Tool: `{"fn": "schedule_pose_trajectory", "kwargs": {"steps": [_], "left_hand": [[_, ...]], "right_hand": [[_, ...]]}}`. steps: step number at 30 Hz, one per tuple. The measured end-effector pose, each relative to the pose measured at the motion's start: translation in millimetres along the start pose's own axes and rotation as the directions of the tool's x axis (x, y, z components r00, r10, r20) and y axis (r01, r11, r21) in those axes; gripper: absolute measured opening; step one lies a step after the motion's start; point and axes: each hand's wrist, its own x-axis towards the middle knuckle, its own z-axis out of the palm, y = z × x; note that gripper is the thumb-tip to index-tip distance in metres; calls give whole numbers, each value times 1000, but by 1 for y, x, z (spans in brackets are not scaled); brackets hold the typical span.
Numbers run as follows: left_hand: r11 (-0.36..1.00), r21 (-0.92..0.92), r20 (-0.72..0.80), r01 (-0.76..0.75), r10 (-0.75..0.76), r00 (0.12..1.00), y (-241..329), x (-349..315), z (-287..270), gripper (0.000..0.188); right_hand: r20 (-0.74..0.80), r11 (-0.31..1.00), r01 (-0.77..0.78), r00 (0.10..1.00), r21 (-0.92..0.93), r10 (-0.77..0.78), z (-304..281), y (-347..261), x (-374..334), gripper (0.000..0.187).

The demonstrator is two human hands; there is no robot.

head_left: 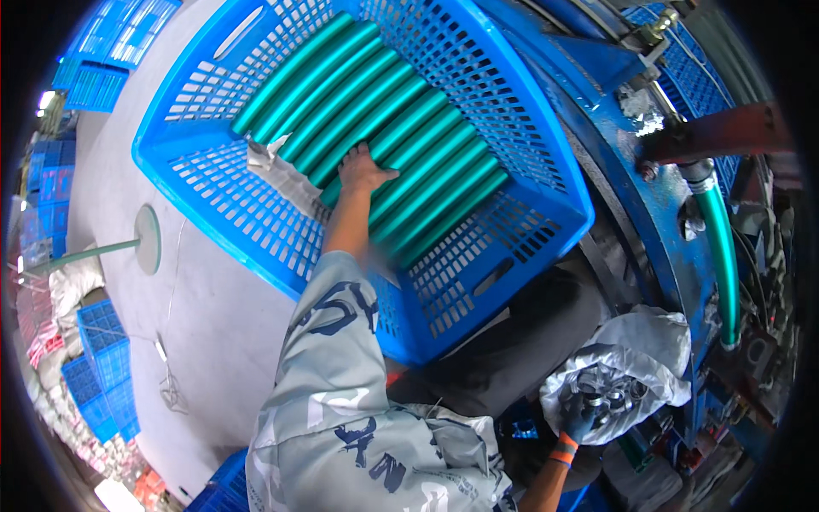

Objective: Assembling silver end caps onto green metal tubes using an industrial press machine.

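Green hose pieces (426, 145) lie side by side in a blue slatted plastic basket (546, 200). My bare left hand (364, 168) rests on them near their lower-left ends, fingers and thumb apart. A crumpled whitish strip (290, 181) lies along those ends. Down at the right, my right hand (577, 423), in a dark glove with an orange band at the wrist, reaches into a white bag (671, 334). Small dark metal rings (616, 391), which look like hose clamps, fill the bag. The fingers of that hand are too hidden among them to make out.
A blue metal machine (610, 128) stands right of the basket, with a reddish-brown arm (725, 136) and a green hose (719, 247) hanging from a fitting. Blue crates (107, 346) and a round-based stand (148, 239) are on the left floor. My dark-trousered leg lies below the basket.
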Motion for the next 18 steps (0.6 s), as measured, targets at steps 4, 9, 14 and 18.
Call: {"fn": "schedule_pose_trajectory", "kwargs": {"steps": [4, 9, 14, 18], "left_hand": [[999, -36, 130, 0, 4, 992, 6, -15, -30, 134], [977, -210, 142, 41, -11, 990, 9, -43, -35, 108], [882, -470, 17, 28, -23, 1000, 19, -141, -28, 96], [584, -800, -19, -137, 204, 979, 96, -243, -89, 97]], "right_hand": [[-10, 979, 112, 993, -168, -115, -5, 10, 1, 53], [-166, 976, 36, 984, -215, -73, -6, 19, -1, 52], [-110, 982, 26, 994, 188, -6, 21, -23, -22, 38], [-198, 937, 243, 935, -250, -295, -20, 14, -10, 45]]}}
